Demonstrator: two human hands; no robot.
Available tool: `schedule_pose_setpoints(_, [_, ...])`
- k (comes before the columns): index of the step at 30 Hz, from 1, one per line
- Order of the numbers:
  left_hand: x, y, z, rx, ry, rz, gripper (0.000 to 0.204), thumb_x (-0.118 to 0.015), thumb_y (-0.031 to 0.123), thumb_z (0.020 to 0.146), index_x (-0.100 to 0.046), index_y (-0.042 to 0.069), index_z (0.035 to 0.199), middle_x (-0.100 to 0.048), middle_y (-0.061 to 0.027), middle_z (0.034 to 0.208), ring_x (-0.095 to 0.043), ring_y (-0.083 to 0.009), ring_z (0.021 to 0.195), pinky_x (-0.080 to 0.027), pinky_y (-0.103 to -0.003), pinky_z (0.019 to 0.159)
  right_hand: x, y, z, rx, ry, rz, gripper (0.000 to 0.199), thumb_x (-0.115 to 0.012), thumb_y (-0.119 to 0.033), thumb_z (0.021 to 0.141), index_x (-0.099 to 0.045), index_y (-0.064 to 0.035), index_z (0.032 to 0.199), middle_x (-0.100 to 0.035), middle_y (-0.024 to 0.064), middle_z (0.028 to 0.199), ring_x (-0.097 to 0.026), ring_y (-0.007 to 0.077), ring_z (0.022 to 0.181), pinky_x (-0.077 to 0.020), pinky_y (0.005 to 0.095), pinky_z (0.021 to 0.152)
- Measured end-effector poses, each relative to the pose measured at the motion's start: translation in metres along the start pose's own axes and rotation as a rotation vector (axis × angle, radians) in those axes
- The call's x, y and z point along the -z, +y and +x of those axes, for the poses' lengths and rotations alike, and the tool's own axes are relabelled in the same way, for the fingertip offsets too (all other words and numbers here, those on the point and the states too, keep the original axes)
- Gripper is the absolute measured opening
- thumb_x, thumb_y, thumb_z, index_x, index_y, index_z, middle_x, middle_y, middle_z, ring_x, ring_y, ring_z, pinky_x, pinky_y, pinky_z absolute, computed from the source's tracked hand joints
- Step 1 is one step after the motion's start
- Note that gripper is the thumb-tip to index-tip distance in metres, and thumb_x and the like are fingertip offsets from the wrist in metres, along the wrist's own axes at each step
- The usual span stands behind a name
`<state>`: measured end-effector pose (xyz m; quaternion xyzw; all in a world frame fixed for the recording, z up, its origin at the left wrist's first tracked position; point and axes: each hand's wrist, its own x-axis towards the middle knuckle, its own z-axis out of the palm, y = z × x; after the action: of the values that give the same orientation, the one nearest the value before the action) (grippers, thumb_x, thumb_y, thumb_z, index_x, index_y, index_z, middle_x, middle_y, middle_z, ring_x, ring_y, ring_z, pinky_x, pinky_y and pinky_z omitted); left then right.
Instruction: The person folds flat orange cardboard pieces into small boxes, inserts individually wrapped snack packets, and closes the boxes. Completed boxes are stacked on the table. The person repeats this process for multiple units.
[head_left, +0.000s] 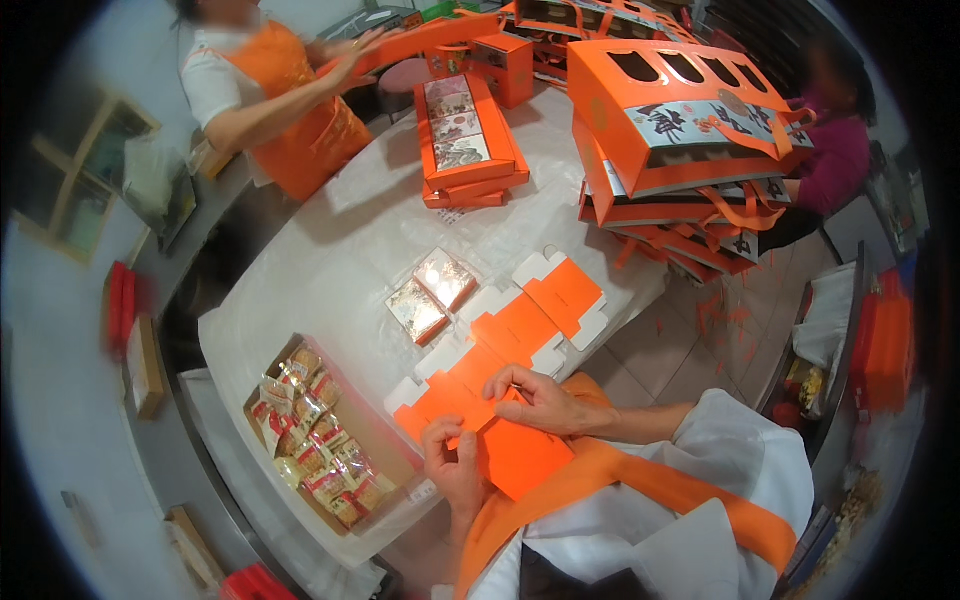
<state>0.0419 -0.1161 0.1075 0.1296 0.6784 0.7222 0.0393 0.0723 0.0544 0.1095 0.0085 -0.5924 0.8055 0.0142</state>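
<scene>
White-covered tabletop, stacks of finished orange gift boxes at far side; two other people work there. Flat orange box blank lies at near edge. Left hand pinches its near flap, fingers curled closed; right hand presses flat, fingers spread. Tray of wrapped pastries just left.

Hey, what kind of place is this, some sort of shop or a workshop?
Most likely a gift-box packing room. Both hands, left hand and right hand, press on a flat orange box blank; a carton of wrapped snacks sits beside it, and finished orange boxes are stacked on the table.
</scene>
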Motion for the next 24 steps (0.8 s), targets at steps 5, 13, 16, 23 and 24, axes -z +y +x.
schedule_pose_setpoints(5, [0.003,0.013,0.003,0.026,-0.045,0.086,0.022,-0.063,-0.002,0.075,-0.058,0.001,0.097,-0.055,-0.0141,0.11,-0.053,-0.0244,0.106,-0.042,-0.033,0.091,-0.008,-0.015,0.001,-0.043,0.091,-0.095,0.022,-0.05,0.003,0.081,-0.046,-0.004,0.101,-0.05,0.0106,0.111,-0.051,0.0168,0.101,-0.039,0.0306,0.093])
schedule_pose_setpoints(13, [0.008,0.014,0.005,0.171,-0.07,0.028,0.018,-0.057,0.003,0.084,-0.058,0.001,0.102,-0.058,-0.0071,0.104,-0.054,-0.0156,0.1,-0.042,-0.027,0.087,-0.009,-0.007,0.004,-0.024,0.083,-0.068,0.015,-0.045,0.001,0.088,-0.048,-0.0025,0.103,-0.053,0.0114,0.112,-0.053,0.0154,0.098,-0.0423,0.0293,0.089])
schedule_pose_setpoints(16, [0.01,0.006,0.005,0.202,-0.095,-0.015,0.018,-0.056,0.004,0.085,-0.058,0.001,0.103,-0.058,-0.0059,0.105,-0.054,-0.0141,0.099,-0.042,-0.026,0.085,-0.007,-0.003,0.008,-0.089,0.045,-0.131,0.012,-0.044,-0.004,0.091,-0.051,-0.0024,0.1,-0.056,0.0102,0.107,-0.054,0.0153,0.095,-0.043,0.0285,0.087])
schedule_pose_setpoints(23, [0.015,0.001,0.001,0.274,-0.008,-0.017,0.023,-0.048,0.002,0.084,-0.056,-0.001,0.105,-0.056,-0.0122,0.112,-0.052,-0.0211,0.106,-0.039,-0.033,0.094,-0.01,-0.002,0.013,-0.191,0.071,-0.267,0.019,-0.049,-0.019,0.092,-0.058,-0.0044,0.101,-0.059,0.0028,0.098,-0.054,0.0113,0.092,-0.0429,0.0247,0.082])
schedule_pose_setpoints(24, [0.015,0.0,0.002,0.206,-0.04,0.029,0.023,-0.047,0.002,0.084,-0.056,-0.001,0.105,-0.055,-0.013,0.112,-0.052,-0.0224,0.106,-0.038,-0.033,0.095,-0.008,-0.002,0.012,-0.157,0.031,-0.28,0.019,-0.05,-0.019,0.092,-0.058,-0.0038,0.1,-0.059,0.0022,0.095,-0.054,0.0107,0.088,-0.0432,0.0245,0.078])
